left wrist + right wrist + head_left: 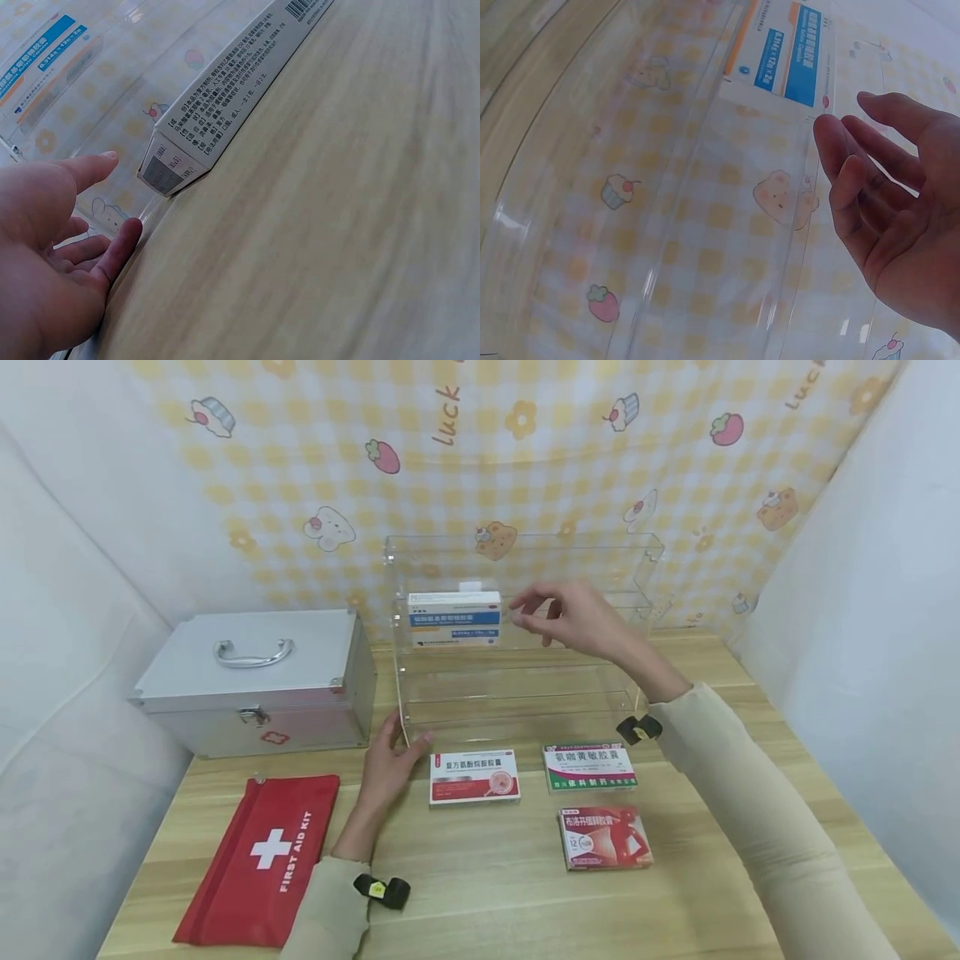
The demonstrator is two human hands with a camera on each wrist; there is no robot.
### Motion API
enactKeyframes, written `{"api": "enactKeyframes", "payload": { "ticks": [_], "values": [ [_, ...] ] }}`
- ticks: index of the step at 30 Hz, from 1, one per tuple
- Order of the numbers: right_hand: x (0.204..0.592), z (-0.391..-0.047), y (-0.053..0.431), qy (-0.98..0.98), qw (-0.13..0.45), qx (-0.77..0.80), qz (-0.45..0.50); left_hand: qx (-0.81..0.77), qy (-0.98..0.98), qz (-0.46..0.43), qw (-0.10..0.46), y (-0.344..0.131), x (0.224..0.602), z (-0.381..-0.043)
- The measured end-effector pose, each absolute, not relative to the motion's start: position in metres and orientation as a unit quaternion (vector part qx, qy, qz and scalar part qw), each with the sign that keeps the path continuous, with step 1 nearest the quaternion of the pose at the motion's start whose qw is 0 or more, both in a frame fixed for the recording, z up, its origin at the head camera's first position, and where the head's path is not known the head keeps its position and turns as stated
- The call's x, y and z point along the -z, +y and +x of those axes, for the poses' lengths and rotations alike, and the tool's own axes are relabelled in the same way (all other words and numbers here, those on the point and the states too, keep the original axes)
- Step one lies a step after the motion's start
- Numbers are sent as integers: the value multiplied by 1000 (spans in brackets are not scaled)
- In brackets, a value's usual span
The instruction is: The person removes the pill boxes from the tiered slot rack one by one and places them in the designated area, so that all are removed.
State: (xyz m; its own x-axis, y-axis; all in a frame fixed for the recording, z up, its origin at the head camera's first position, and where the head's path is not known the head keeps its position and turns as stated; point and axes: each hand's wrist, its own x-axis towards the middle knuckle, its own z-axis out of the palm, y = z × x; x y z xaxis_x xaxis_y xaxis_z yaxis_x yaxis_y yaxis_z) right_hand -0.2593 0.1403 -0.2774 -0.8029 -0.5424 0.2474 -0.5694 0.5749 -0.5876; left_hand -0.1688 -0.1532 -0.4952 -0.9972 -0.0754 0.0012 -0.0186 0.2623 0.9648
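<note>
A clear acrylic tiered rack (517, 685) stands at the back of the table. On an upper tier, toward its left end, leans a white-and-blue medicine box (454, 620). My right hand (573, 617) hovers just off that box's right end, fingers loosely bent and holding nothing. At the rack's lower left corner, my left hand (390, 764) grips the side panel, thumb in front and fingers outside. Close to that thumb lies a red-and-white medicine box (475, 777); its white printed side (225, 94) shows in the left wrist view.
A green-and-white medicine box (589, 767) lies before the rack's right half, with a red medicine box (604, 838) nearer me. Left of the rack sits a silver metal case (255, 685). A red first aid pouch (258, 860) lies in front of the case.
</note>
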Motion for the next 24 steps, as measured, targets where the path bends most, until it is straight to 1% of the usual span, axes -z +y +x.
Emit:
{"api": "enactKeyframes", "payload": {
  "ticks": [4, 12, 19, 24],
  "values": [
    [275, -260, 137, -890, 22, -336, 308, 605, -795, 28, 22, -154, 497, -169],
    [270, -267, 122, -911, 56, -277, 301, 607, -794, 29, 25, -155, 497, -168],
    [270, -272, 108, -928, 35, -242, 282, 603, -797, 34, 25, -154, 496, -167],
    [269, -272, 102, -931, 34, -242, 273, 605, -795, 34, 31, -154, 495, -168]
  ]
}}
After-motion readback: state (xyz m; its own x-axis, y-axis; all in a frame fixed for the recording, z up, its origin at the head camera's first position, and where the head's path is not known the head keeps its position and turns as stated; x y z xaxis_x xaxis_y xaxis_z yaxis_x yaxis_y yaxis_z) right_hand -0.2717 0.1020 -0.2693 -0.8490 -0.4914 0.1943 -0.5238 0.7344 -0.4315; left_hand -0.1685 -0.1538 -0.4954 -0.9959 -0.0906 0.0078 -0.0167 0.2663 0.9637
